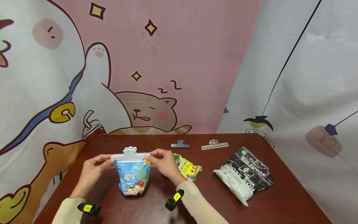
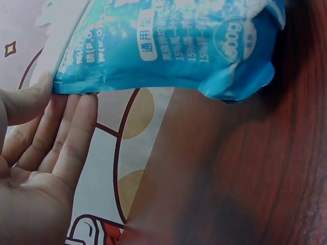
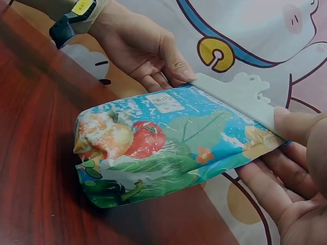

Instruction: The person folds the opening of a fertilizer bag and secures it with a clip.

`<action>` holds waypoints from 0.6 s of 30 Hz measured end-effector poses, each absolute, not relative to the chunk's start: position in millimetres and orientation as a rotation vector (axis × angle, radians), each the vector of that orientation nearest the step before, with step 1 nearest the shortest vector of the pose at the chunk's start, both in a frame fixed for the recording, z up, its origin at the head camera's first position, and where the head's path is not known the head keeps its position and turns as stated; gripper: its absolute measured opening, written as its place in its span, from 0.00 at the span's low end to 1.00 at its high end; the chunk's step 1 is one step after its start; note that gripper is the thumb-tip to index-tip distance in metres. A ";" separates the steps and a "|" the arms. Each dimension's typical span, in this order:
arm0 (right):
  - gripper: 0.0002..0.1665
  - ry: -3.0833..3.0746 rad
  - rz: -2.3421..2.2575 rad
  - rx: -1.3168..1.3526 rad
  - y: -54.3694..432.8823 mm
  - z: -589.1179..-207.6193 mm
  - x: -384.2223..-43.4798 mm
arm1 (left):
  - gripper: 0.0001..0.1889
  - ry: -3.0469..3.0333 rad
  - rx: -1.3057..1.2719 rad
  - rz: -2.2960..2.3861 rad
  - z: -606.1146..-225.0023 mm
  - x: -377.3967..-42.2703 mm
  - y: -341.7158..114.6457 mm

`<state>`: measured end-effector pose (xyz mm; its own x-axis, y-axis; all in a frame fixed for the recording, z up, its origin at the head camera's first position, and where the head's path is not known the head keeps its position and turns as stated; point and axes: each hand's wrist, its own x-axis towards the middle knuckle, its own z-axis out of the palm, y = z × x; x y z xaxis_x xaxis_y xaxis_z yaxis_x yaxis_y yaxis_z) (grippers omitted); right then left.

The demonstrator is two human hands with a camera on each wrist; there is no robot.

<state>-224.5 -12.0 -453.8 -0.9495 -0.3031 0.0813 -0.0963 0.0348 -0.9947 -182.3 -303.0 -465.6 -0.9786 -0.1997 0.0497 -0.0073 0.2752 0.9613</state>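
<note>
A blue bag [image 1: 131, 177] printed with vegetables stands upright over the table, a white clip [image 1: 130, 155] with a scalloped handle across its top edge. My left hand [image 1: 93, 171] pinches the left end of the clip and bag top between thumb and fingers. At the opposite end, my right hand [image 1: 165, 163] pinches the clip and bag corner the same way. In the right wrist view the bag's front [image 3: 168, 143] shows a tomato and leaves. White lettering covers the bag's side [image 2: 168, 46] in the left wrist view.
Behind my right hand lies a yellow-green packet [image 1: 188, 167], partly hidden. A black-and-white soil bag [image 1: 246, 175] lies on the right side of the table. Toward the back edge are a grey clip [image 1: 180, 144] and a piano-patterned clip [image 1: 214, 145]. A printed cloth [image 1: 195, 46] hangs behind.
</note>
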 end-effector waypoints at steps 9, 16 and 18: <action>0.14 2.160 -2.004 -0.333 -13.0 -455.2 -239.5 | 0.29 -2.405 0.253 -1.825 -467.2 -198.8 -302.1; 0.14 2.218 -1.955 -0.323 -13.0 -460.9 -252.6 | 0.31 -2.456 0.310 -1.807 -471.8 -216.1 -299.6; 0.14 2.238 -1.934 -0.328 -12.7 -460.9 -256.3 | 0.31 -2.460 0.317 -1.811 -473.8 -221.3 -298.7</action>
<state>-256.3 -12.7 -460.9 -0.9622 -0.2717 0.0187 -0.0579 0.1368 -0.9889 -221.3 -298.7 -473.8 -0.9762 -0.2067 -0.0650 -0.1234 0.2838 0.9509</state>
